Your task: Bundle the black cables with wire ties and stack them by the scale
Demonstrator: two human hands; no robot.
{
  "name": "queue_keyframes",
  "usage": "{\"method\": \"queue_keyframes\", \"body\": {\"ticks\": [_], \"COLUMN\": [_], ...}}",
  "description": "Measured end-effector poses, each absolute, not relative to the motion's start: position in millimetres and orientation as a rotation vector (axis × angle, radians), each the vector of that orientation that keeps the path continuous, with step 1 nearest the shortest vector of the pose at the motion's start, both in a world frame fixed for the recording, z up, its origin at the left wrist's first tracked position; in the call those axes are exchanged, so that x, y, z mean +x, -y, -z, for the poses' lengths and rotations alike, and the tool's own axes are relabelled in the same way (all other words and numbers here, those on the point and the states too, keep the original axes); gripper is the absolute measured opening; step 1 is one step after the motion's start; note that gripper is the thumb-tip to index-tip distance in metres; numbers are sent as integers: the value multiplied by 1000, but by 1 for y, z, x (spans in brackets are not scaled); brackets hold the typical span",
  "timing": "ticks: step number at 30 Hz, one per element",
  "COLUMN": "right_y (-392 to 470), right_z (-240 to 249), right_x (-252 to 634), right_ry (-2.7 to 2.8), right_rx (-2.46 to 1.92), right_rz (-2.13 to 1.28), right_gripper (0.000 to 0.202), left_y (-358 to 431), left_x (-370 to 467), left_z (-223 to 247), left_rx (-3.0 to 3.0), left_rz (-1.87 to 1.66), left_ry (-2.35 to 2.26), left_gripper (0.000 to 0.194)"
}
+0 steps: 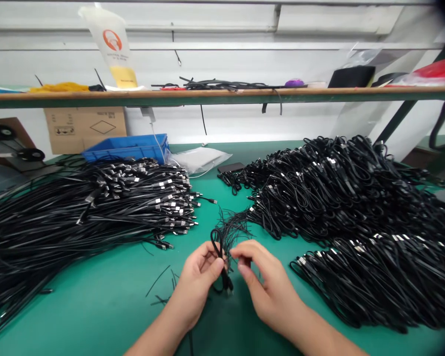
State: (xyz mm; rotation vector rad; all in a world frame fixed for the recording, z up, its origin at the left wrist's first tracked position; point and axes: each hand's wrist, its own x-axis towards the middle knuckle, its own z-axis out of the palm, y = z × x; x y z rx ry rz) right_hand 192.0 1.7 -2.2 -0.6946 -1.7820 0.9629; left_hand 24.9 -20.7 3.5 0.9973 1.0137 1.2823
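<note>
My left hand (198, 277) is closed on a black USB cable (225, 274) folded into a bundle, its thumb pressed across the middle. A loop sticks out above the fingers, and the bundle's lower end points down toward the table. Just right of it, my right hand (265, 282) has its fingers curled in, thumb and forefinger tips close together beside the bundle. Whether a thin tie sits between those tips is too small to tell. Behind both hands lies a tangle of thin black ties (235, 225), with a few loose ones (159, 282) left of my left wrist.
Long straight cables (133, 207) are heaped on the left of the green table (107, 301). Folded bundles (319, 188) are piled at right, with a row of bundles (381, 277) nearer. Behind stand a blue bin (126, 146), a plastic bag (200, 159) and a shelf (222, 96) above.
</note>
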Motion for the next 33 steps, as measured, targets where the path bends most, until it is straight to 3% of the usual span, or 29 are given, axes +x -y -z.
{"method": "queue_keyframes", "body": {"ticks": [2, 5, 10, 13, 17, 19, 22, 25, 28, 31, 33], "right_y": [-5, -7, -4, 0, 4, 4, 1, -2, -3, -3, -1], "right_z": [1, 0, -4, -3, -2, -3, -4, -4, -2, -2, -4], "right_x": [197, 201, 202, 197, 185, 183, 188, 196, 202, 202, 199], "right_ry": [2027, 2158, 2210, 2054, 1515, 1451, 1748, 2099, 2229, 2238, 2141], "right_rx": [-608, -589, -576, -681, -946, -969, -919, -724, -640, -655, -781], "right_rz": [-603, -267, -191, -562, -1559, -1684, -1201, -643, -261, -185, -447], "right_gripper": [32, 26, 20, 13, 26, 28, 8, 24, 22, 20, 21], "left_y": [21, 23, 25, 26, 26, 24, 20, 20, 24, 26, 25], "left_x": [24, 26, 30, 29, 27, 25, 24, 25, 28, 29, 27], "left_z": [-7, -9, -4, -4, -5, -4, -1, -1, -2, -2, -3], "left_rx": [917, 829, 821, 1061, 1620, 1566, 1204, 1037, 969, 930, 953], "left_rz": [-1232, -1144, -1094, -1214, -1381, -1363, -1279, -1227, -1190, -1170, -1184], "left_ry": [-979, -938, -868, -959, -1122, -1148, -1104, -1046, -1012, -985, -1002], "left_gripper": [28, 32, 32, 25, 11, 10, 18, 29, 32, 32, 30]}}
